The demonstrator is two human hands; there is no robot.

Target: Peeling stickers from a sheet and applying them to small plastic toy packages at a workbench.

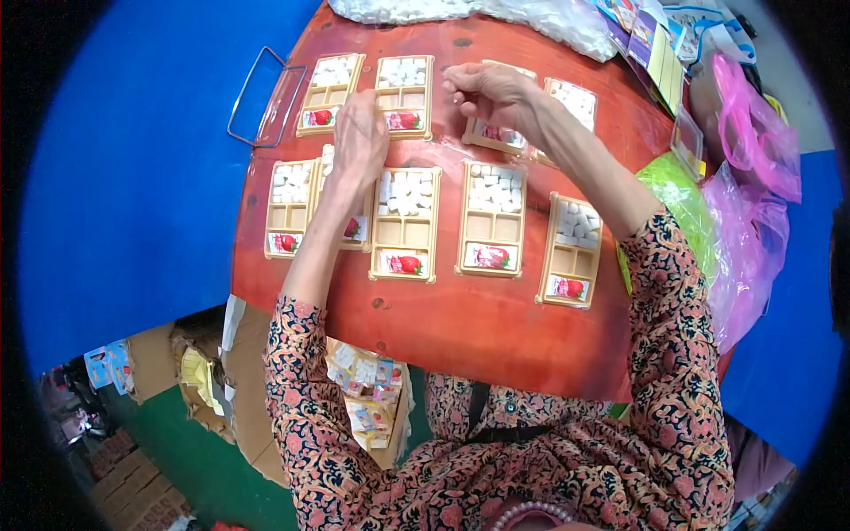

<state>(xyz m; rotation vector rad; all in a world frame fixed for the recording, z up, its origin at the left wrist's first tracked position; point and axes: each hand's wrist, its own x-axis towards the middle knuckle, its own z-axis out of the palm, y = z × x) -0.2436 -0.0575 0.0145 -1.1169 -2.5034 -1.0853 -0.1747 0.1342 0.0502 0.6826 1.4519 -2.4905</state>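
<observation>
red table with two rows of tan compartment trays; white pieces in their far sections, strawberry-print packets in the near ones. left hand at the left edge of the second far-row tray, fingers bent down; grip hidden, contents cannot be told. right hand above the third far-row tray, thumb and fingertips narrowly spaced; cannot tell if anything is pinched. pink bag at right.

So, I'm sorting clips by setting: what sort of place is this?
Probably a small packing workshop: matching tan plastic compartment trays holding small white pieces sit on a red wood-look table, and brown cardboard and colourful small packets show below its edge.
</observation>
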